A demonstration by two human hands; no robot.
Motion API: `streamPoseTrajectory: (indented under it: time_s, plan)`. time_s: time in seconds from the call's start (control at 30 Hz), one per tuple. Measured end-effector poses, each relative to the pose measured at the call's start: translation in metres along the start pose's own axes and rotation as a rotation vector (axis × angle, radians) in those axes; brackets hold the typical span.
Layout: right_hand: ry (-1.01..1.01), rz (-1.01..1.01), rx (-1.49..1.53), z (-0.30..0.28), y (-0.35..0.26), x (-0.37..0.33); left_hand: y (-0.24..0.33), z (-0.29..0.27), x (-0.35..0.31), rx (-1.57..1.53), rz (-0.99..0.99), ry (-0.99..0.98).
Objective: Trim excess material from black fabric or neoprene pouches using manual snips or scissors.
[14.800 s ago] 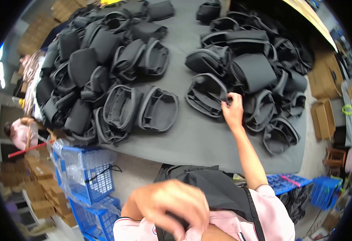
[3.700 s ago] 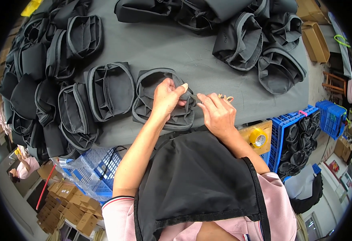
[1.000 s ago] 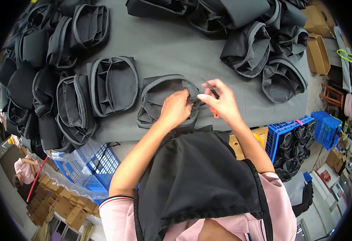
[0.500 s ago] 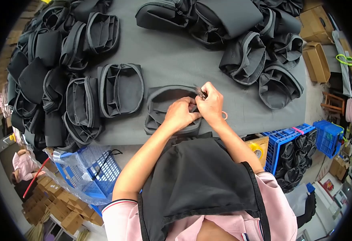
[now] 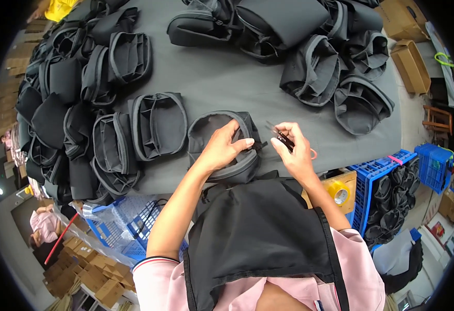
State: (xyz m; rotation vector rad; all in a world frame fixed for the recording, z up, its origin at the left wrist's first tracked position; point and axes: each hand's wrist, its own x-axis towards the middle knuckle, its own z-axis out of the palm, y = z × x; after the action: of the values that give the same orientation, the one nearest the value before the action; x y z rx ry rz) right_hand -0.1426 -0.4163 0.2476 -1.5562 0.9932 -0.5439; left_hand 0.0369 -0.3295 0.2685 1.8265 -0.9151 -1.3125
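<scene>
In front of me on the table lies an open black zippered pouch (image 5: 203, 129), its mouth facing up. My left hand (image 5: 224, 146) reaches into it and grips it, fingers partly hidden inside and thumb stretched over the opening. Just right of the pouch, my right hand (image 5: 295, 146) is closed around a pair of dark thread snips (image 5: 284, 139). Their metal tips point up and left, apart from the pouch, and a pinkish ring shows beside the hand.
Similar black pouches (image 5: 159, 127) crowd the left of the grey table (image 5: 211, 72), with more at the back and right. Blue crates (image 5: 359, 199) stand below its edge, near a yellow tape roll (image 5: 339, 193). Cardboard boxes (image 5: 411, 66) and another person (image 5: 45, 224) are farther off.
My right hand has drawn back rightward from the pouch with the snips. My left hand stays in the pouch, which has turned slightly. The view has shifted a little.
</scene>
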Motion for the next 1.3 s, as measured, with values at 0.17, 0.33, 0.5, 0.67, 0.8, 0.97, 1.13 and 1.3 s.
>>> streamPoseTrajectory:
  time_s: [0.17,0.33,0.5,0.67,0.8,0.97,1.13,1.3]
  plan:
    - [-0.208,-0.187,-0.038,0.000,-0.035,0.012,0.013,-0.012,-0.017,-0.336,0.005,-0.107]
    - [-0.279,-0.325,-0.090,0.002,-0.046,0.021,0.007,-0.011,-0.024,-0.192,-0.018,-0.097]
    - [-0.229,-0.609,-0.350,0.002,-0.051,0.025,0.001,-0.014,-0.023,-0.180,-0.058,-0.131]
    - [-0.125,-0.625,-0.257,0.001,-0.046,0.022,0.007,-0.015,-0.020,-0.240,-0.042,-0.147]
    - [-0.173,-0.577,-0.253,0.000,-0.053,0.018,0.004,-0.013,-0.024,-0.172,-0.031,-0.134]
    - [-0.160,-0.524,-0.175,0.008,-0.044,0.017,0.014,-0.013,-0.029,-0.397,0.012,-0.111]
    - [-0.158,-0.398,-0.092,0.008,-0.046,0.008,0.009,-0.017,-0.032,-0.411,-0.016,-0.013]
    - [-0.211,-0.306,-0.099,-0.003,-0.042,-0.007,0.012,-0.015,-0.028,-0.498,0.018,0.055]
